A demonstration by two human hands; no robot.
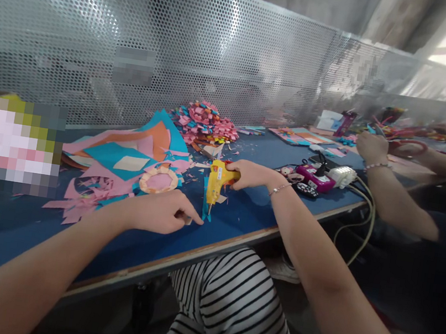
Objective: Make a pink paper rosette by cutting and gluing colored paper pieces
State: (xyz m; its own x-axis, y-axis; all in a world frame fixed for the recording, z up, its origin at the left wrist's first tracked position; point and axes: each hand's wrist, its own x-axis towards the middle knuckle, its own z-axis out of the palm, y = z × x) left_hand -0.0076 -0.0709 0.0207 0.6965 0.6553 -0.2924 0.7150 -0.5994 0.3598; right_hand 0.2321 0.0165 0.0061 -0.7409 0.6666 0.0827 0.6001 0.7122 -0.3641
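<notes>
My right hand [247, 175] is closed round the handle of a yellow glue gun [215, 182], its nozzle pointing down at the table. Under the nozzle lies a narrow blue paper strip [204, 197]. My left hand [164, 211] rests low over the table with its index finger stretched to the strip's near end, pressing it down; the other fingers are curled. Just behind that hand is a round pink paper piece [159, 180] with a cream folded rim. Pink cut paper strips [87, 194] lie to its left.
Coloured paper sheets [126, 144] and a heap of small folded paper pieces [204, 122] lie along the perforated metal screen [176, 31]. At right are a purple power strip [316, 178], cables [371, 211] and another person's hand [372, 150] near scissors [408, 147].
</notes>
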